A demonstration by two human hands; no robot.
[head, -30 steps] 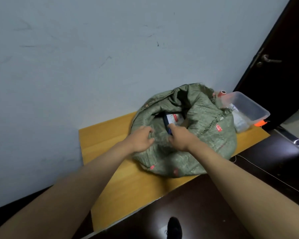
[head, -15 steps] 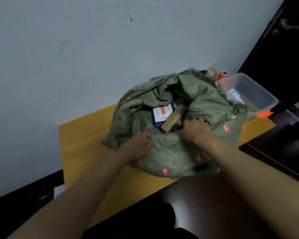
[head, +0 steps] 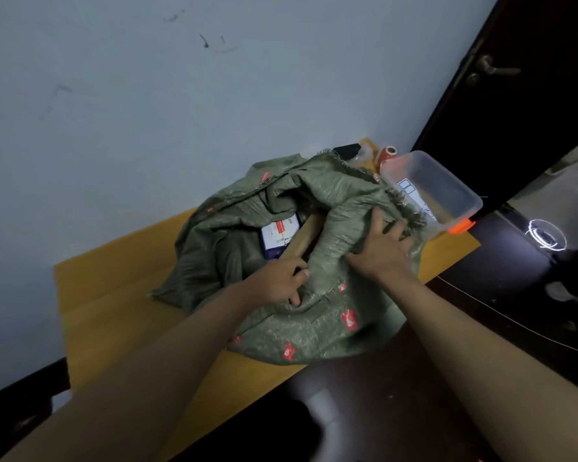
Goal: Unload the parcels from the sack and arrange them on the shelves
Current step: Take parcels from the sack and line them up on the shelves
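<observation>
Both hands on the sack [head: 314,328]: left hand [head: 282,281] bunches its rim, right hand [head: 379,246] lies spread flat over the fabric. Parcel [head: 279,236] label's unreadable.

A single head-worn camera looks forward and steeply down from above the near edge of the wooden table [head: 121,295], close enough that both forearms reach in from the bottom corners. It faces the wall [head: 181,111] behind the table, with the door [head: 531,95] beyond the table's right end.
</observation>
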